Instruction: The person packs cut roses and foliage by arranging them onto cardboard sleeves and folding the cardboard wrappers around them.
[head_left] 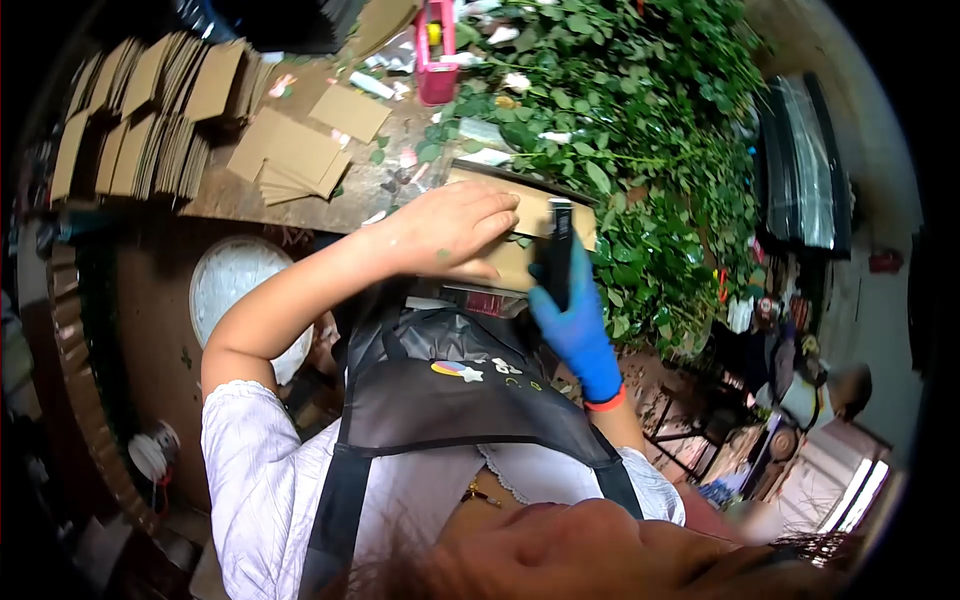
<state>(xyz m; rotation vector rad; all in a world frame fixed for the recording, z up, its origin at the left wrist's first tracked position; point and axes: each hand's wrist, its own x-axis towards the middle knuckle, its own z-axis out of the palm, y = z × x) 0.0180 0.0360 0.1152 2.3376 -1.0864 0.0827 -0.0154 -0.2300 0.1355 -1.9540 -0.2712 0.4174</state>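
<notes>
My left hand is bare and lies over a piece of brown cardboard, its fingers bent on top and its thumb nearer me. Part of the cardboard is hidden under this hand. A blue glove with an orange cuff covers my right hand. Closed in that hand is a black stapler with a silvery tip, held upright across the cardboard's right part. Between the two hands, a dark gap runs along the cardboard.
Leafy green stems heap along the table's right. Cardboard sheets lie on the wooden table, near stacks of folded cardboard. A pink holder stands at the back. Below left is a white round container.
</notes>
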